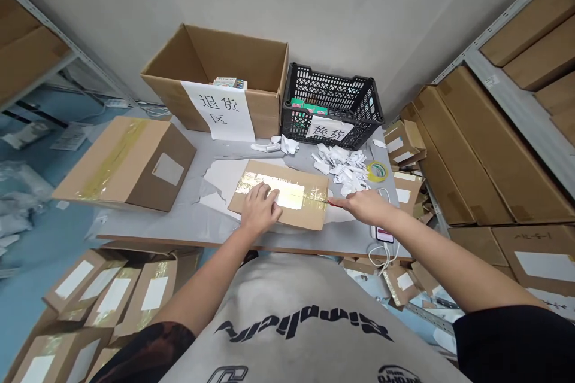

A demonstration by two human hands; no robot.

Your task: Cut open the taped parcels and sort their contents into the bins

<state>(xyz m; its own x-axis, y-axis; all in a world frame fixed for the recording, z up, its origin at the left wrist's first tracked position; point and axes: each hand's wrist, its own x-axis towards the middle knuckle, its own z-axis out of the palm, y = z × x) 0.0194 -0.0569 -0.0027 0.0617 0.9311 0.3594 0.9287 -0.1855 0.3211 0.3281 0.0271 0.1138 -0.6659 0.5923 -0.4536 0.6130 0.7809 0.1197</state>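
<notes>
A flat cardboard parcel (pixel 278 194) lies on the grey table (pixel 179 221), with clear tape (pixel 269 187) across its top. My left hand (pixel 259 209) rests on the parcel with its fingers spread, pressing on the taped face. My right hand (pixel 366 206) reaches in from the right, its fingertips at the parcel's right end. A thin sliver shows at those fingertips, too small to identify. White paper scraps (pixel 341 167) lie just beyond that hand, beside a roll of yellow tape (pixel 377 171).
A taped carton (pixel 135 161) lies left on the table. An open carton (pixel 233 54) and a black plastic crate (pixel 332 93) stand behind, both with paper signs. A phone (pixel 383 234) with white cable sits at the front edge. Flat cartons fill the right shelves (pixel 485 155); parcels (pixel 112 293) lie below.
</notes>
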